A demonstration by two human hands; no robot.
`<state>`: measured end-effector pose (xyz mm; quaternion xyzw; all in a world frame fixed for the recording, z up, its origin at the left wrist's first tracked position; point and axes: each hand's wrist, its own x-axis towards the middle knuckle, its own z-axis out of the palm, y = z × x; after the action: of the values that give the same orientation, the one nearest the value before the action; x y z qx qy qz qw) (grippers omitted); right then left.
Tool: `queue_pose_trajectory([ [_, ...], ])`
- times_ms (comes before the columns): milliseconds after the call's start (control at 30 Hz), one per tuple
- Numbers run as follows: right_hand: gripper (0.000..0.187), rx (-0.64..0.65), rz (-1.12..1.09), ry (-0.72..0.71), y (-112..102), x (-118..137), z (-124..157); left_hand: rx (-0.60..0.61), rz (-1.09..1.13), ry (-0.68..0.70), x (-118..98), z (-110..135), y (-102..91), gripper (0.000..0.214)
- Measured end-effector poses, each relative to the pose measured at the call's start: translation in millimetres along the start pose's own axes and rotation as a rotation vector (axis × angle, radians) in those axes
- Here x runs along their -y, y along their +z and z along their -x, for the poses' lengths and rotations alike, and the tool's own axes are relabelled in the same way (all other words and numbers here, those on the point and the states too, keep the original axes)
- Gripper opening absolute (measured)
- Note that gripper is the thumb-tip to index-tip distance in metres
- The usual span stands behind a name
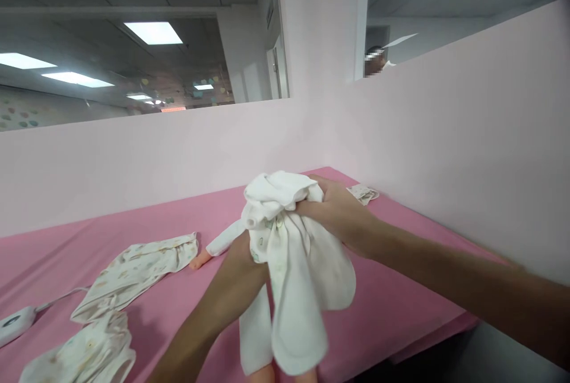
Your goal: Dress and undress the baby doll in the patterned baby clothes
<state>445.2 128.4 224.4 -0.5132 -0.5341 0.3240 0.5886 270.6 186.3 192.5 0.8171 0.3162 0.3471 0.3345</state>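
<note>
Both my hands hold up a bunched white baby garment (296, 288) with a small printed pattern near its gathered part. My right hand (333, 211) grips the gathered cloth from the right, thumb on top. On the other side, my left hand (249, 261) is partly covered by the cloth, its fingers tucked in the folds. Behind and below the garment a doll (255, 335) in white clothing lies on the pink-covered table (387, 312). One doll arm stretches out to the left and its lower legs show at the bottom edge; the garment hides its head and trunk.
Printed baby pants (142, 264) lie flat on the left, with another crumpled printed garment (84, 353) nearer. A white corded device (18, 325) rests at the left edge. A folded printed cloth (364, 193) lies in the far corner. Pale walls (178, 157) with windows border the table; a person (374, 62) is partly visible through one.
</note>
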Motion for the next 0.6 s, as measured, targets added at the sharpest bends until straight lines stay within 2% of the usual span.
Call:
queue_pose_trajectory([
  [67, 0.032, 0.032, -0.062, 0.057, -4, -1, -2, 0.023, -0.037, -0.006, 12, 1, -12.9, 0.020],
  [167, 0.036, -0.015, -0.124, 0.071, -13, -3, -4, 0.109, -0.102, 0.000, 32, 4, -39.0, 0.024],
  [267, 0.038, -0.054, -0.213, 0.066, -21, -4, -6, 0.288, -0.235, -0.019, 51, 11, -65.5, 0.043],
  [333, 0.036, -0.052, -0.284, 0.044, -22, -2, -7, 0.415, -0.274, -0.064, 56, 14, -75.2, 0.060],
  [400, 0.035, -0.025, -0.346, 0.010, -18, 3, -6, 0.504, -0.221, -0.100, 51, 16, -73.7, 0.071],
  [433, 0.035, 0.002, -0.369, -0.006, -15, 8, -4, 0.506, -0.170, -0.102, 44, 15, -68.8, 0.074],
  [500, 0.035, 0.067, -0.396, -0.046, -8, 18, -1, 0.417, -0.055, -0.067, 28, 11, -53.2, 0.076],
  [533, 0.035, 0.091, -0.395, -0.066, -4, 22, 1, 0.350, 0.007, -0.031, 19, 8, -44.4, 0.071],
  [600, 0.035, 0.103, -0.363, -0.098, -1, 30, 5, 0.292, 0.154, 0.008, 5, 2, -29.3, 0.055],
])
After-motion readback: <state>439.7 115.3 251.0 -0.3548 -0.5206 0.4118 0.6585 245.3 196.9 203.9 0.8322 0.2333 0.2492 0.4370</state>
